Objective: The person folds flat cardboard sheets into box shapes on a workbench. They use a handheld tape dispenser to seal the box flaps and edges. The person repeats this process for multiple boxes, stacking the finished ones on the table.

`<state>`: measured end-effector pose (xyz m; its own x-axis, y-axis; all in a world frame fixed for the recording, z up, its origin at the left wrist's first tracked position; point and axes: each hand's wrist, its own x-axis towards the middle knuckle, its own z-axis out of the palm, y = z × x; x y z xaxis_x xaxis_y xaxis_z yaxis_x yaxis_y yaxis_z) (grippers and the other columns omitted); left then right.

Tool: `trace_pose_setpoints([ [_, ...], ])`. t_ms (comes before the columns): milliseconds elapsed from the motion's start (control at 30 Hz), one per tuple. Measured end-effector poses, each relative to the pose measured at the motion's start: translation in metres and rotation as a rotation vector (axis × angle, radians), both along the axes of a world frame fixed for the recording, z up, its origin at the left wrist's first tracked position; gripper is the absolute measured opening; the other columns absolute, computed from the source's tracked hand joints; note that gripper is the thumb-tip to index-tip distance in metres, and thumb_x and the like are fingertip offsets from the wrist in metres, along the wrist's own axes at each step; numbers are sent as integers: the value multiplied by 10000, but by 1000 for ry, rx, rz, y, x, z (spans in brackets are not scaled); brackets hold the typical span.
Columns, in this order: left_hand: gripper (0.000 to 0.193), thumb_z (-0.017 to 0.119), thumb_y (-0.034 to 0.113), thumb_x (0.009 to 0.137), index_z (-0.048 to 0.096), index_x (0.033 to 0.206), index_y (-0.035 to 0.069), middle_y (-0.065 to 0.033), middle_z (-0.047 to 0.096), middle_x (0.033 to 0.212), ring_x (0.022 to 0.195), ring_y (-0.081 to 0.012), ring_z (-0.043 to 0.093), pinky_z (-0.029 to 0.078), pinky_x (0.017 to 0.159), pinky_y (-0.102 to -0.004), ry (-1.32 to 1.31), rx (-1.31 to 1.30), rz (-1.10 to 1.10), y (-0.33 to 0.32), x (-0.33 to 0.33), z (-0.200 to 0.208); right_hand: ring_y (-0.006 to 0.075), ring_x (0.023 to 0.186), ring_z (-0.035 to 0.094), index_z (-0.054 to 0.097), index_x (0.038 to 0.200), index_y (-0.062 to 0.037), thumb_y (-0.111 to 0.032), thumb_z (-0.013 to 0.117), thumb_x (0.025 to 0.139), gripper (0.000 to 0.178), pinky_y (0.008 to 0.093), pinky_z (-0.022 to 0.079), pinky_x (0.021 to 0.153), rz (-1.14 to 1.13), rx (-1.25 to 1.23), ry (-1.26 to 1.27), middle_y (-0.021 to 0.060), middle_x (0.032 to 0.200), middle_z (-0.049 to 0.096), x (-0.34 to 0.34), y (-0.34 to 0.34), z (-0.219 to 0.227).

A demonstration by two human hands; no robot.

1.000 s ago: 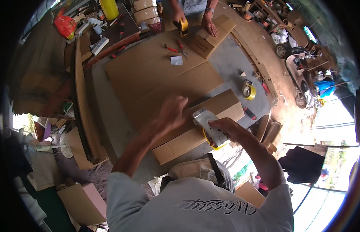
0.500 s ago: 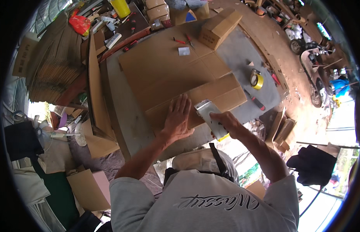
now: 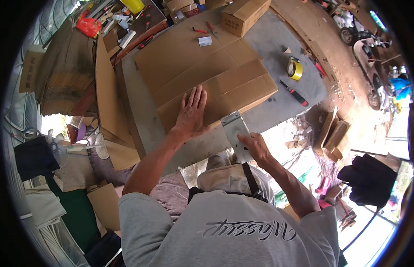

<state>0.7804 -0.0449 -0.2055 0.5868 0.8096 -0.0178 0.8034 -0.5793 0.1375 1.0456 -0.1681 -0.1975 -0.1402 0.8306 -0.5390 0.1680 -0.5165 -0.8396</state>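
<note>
A brown cardboard carton [image 3: 229, 86] lies on the grey tabletop, its near part folded up into a low box and a wide panel spread flat behind. My left hand [image 3: 191, 113] rests flat on its near left part, fingers stretched out. In my right hand [image 3: 256, 149] is a flat grey metal hand tool [image 3: 236, 131] with a riveted front end; its exact kind is unclear. That end is at the carton's near edge, and my thumb lies on the tool's upper face. The fingers underneath are hidden.
Red-handled pliers [image 3: 207, 30] and a small white card [image 3: 205, 41] lie on the spread panel. A closed carton [image 3: 245, 18] stands behind. On the right are a yellow tape roll [image 3: 295, 70] and a red-and-black knife [image 3: 296, 94]. Stacked cardboard sheets [image 3: 66, 84] rise at the left.
My right hand has drawn the metal tool back from over the carton's top to its near edge. My left hand stays flat on the cardboard. The whole view has shifted slightly.
</note>
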Motion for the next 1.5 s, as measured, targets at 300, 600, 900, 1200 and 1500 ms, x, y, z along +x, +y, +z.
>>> trace_pose_setpoints([
  [300,1218,716,623,792,132,1616,-58,-257,118,1700,1591,-384,104,126,1280,-547,75,-9,12,3,2,-5,246,756,621,686,1000,75,-474,537,1002,568,365,493,709,59,57,69,170,796,643,11,-6,44],
  [600,1224,744,599,750,172,1618,-46,-249,125,1704,1588,-379,130,152,1270,-554,-30,78,-41,6,0,-14,260,838,617,660,1117,46,-347,600,997,415,370,473,722,44,202,-42,157,956,648,25,-38,-68],
  [900,1240,821,461,748,107,1624,-52,-270,82,1700,1592,-392,75,108,1281,-547,-5,-68,-16,0,10,9,181,754,578,686,966,45,-479,629,921,528,363,462,702,-131,-122,96,81,785,627,27,-71,-75],
  [1200,1272,832,480,740,85,1621,-55,-279,56,1699,1584,-418,79,118,1271,-570,52,-55,-22,0,8,5,249,665,572,636,777,57,-522,594,929,600,413,441,653,-107,-17,29,154,665,584,20,-47,-133],
  [1500,1179,847,521,748,195,1644,116,-280,44,1692,1548,-505,113,174,1173,-746,28,-54,-90,3,14,19,178,609,510,728,939,2,-732,434,951,791,389,385,583,-106,469,9,62,669,569,3,-5,-178],
])
